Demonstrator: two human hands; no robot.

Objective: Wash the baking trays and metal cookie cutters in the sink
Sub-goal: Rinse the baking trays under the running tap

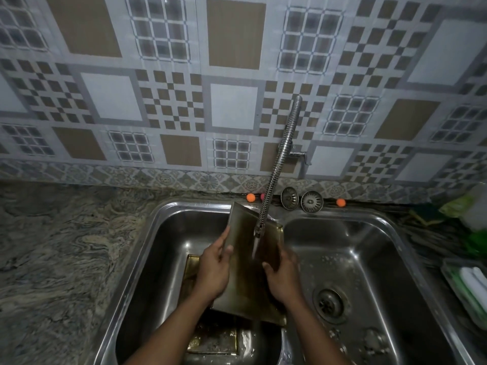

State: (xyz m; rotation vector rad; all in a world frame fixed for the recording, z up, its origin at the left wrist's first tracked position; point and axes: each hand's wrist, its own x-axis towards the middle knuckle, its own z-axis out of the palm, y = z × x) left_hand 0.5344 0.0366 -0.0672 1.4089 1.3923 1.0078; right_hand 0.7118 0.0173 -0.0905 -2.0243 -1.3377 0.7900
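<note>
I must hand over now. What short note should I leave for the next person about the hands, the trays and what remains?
Left hand grips the left edge of the baking tray, tilted under the running faucet.
Right hand is on its right side, blurred; grip unclear.
A second tray lies in the left basin.
Done: rinsing started.
Left: finish both trays; cookie cutters are not in view.

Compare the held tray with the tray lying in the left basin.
The held tray is raised and tilted, held by left hand and right hand; the basin tray lies flat on the bottom. Faucet water strikes the held tray; the basin tray is partly hidden beneath it. Both look brownish-gold metal.
</note>
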